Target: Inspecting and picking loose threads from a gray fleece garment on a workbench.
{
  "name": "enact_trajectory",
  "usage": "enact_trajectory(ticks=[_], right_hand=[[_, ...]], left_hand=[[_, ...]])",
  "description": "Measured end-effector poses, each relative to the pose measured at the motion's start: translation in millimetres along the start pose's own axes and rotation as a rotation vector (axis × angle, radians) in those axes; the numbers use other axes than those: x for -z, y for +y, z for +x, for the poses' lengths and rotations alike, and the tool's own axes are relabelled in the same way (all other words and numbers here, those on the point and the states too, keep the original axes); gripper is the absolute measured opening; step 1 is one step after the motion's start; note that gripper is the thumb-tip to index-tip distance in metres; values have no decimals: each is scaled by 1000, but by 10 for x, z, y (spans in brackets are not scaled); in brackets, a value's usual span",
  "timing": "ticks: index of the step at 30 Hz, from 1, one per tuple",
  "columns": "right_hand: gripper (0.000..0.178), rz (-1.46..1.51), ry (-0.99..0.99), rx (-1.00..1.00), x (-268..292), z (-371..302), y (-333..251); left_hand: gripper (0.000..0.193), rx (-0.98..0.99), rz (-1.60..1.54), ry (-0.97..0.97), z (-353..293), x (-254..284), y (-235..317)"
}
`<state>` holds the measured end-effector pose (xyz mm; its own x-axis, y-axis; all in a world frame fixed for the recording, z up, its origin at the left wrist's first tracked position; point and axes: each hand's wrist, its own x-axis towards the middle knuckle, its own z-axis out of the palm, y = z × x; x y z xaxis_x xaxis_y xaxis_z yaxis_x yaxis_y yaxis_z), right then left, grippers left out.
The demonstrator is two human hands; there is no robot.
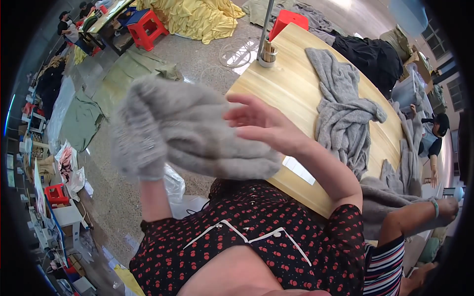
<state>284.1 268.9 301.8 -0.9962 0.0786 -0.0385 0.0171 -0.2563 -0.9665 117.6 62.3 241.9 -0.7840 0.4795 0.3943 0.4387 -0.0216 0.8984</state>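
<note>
A fuzzy grey knit garment point(197, 133) hangs bunched in front of my chest, left of the table, its left end blurred by motion. My left forearm goes up into that end, and the knit covers my left hand completely, so its fingers do not show. At the garment's right side is my right hand point(259, 126), fingers apart and slightly smeared. It overlaps the cloth in the view; whether it touches it I cannot tell.
On the light wooden table point(276, 74) lie another grey knit garment point(340, 113), a white paper point(298, 170) and a cup of sticks point(267, 54) by a metal pole. A co-worker's arm point(419, 217) handles grey knit at right. Red stools point(147, 29) and yellow cloth point(192, 19) stand beyond.
</note>
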Motion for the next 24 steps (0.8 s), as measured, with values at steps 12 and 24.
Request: enact_trajectory(ticks=[12, 24], right_hand=[[42, -942, 423, -819, 1333, -1620, 2609], [38, -438, 916, -1046, 504, -1723, 3093]], left_hand=[[45, 856, -180, 353, -695, 2007, -1862], [28, 853, 814, -902, 1745, -191, -4129]])
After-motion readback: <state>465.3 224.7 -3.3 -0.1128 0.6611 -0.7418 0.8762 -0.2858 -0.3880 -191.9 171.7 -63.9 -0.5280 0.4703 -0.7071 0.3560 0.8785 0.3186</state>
